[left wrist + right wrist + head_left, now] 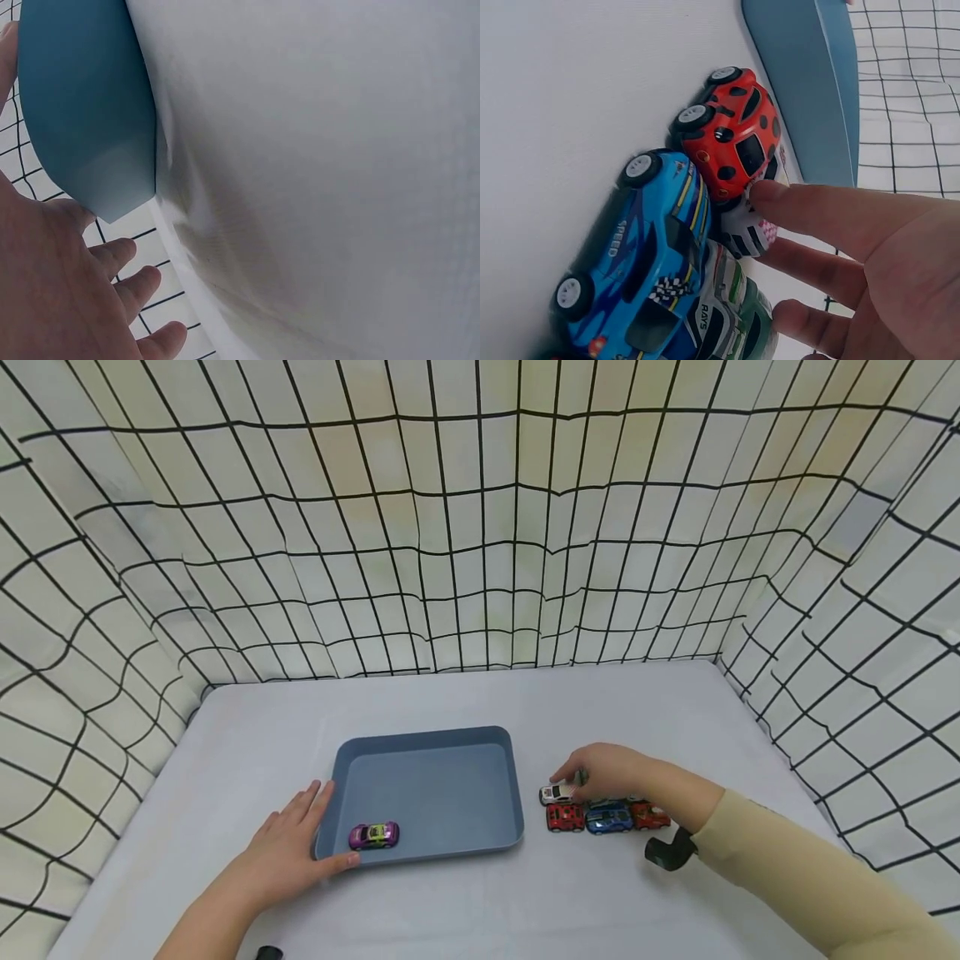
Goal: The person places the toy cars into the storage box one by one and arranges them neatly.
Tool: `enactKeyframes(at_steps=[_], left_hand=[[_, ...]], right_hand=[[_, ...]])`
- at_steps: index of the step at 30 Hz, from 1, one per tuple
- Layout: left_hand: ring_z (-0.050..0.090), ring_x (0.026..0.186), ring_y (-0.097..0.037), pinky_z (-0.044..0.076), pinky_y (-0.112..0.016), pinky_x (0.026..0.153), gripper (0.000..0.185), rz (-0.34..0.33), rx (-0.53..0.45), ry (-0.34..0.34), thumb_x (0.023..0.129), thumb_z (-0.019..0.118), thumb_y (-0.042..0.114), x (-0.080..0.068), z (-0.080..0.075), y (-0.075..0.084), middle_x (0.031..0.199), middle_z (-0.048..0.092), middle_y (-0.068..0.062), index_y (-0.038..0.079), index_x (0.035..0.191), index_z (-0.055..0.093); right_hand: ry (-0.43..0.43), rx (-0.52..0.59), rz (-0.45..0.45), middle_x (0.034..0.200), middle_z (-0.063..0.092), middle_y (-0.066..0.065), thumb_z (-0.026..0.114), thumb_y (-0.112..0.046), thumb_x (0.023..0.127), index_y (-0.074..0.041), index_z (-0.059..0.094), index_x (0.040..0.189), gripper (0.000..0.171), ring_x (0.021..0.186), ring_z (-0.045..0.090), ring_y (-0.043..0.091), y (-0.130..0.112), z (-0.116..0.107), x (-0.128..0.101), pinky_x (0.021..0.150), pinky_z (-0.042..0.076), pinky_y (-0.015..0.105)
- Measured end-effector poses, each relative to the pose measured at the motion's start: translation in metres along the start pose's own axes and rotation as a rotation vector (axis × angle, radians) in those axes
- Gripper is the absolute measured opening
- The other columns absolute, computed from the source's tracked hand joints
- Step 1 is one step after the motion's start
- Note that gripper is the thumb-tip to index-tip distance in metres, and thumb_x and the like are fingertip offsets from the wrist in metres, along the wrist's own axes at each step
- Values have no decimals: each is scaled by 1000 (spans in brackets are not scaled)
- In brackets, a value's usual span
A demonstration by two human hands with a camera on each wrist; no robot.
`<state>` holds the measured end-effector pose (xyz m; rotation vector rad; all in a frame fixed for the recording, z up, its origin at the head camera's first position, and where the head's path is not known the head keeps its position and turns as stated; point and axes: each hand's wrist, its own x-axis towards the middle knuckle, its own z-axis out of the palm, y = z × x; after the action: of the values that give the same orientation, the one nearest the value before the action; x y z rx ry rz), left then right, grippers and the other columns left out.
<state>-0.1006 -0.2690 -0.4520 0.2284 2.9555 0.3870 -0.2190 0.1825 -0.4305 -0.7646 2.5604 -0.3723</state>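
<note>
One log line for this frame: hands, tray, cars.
left hand: rests on tray corner | right hand: fingers on white car | tray: purple car | table: red, blue cars

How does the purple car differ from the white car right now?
The purple car sits inside the blue tray, near its front left corner; the white car stands on the table to the tray's right. The purple car stands alone, untouched; the white car is packed against other cars with the right hand on it. Both are upright toy cars.
</note>
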Motion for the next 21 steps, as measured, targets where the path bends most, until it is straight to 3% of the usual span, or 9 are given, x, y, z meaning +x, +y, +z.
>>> enactKeyframes(at_steps=[12,21], left_hand=[[25,141,-51,21,-72,107,122,5,11,13,74,62,80,-1,3,-1,157,23,-30,-1,156,22],[25,141,-50,21,-72,107,121,12,5,24,74,62,80,-1,2,0,157,24,-30,0,156,22]], right_hand=[[34,-106,29,94,69,-10,73,-17,89,-28,75,119,32,73,52,9,-10,3,-3,69,49,29],[44,-85,-8,101,66,-9,70,-12,89,-26,74,120,34,81,52,11,-7,7,-1,75,49,31]])
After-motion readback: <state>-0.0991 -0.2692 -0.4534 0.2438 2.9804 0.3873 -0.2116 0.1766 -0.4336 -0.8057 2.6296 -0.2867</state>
